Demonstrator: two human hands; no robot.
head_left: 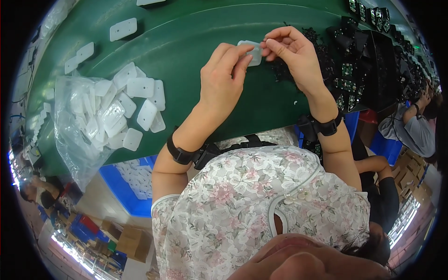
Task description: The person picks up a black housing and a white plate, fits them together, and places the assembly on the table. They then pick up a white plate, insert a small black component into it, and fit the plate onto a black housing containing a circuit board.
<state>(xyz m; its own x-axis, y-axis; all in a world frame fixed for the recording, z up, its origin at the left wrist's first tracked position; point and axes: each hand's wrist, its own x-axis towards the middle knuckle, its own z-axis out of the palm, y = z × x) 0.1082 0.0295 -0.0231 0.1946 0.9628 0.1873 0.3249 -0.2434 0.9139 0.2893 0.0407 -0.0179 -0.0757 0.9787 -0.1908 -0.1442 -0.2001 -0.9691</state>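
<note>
A small white rounded plastic cover (255,58) is between my hands over the green table. My left hand (219,77) grips it at its left side, with thumb and fingertips on it. My right hand (298,56) is closed in a pinch at the cover's upper right edge; whatever is between those fingertips is too small to make out. Just beyond the right hand lies a heap of tiny black parts (313,39). To the left, a pile of similar white covers (140,87) spills out of a clear plastic bag (70,116).
Single white covers (123,29) lie farther off on the green table (186,51). Black housings with green circuit boards (346,70) crowd the right side beside a black box (380,70). A blue bin (114,189) of white pieces stands below the near edge. Other people sit nearby.
</note>
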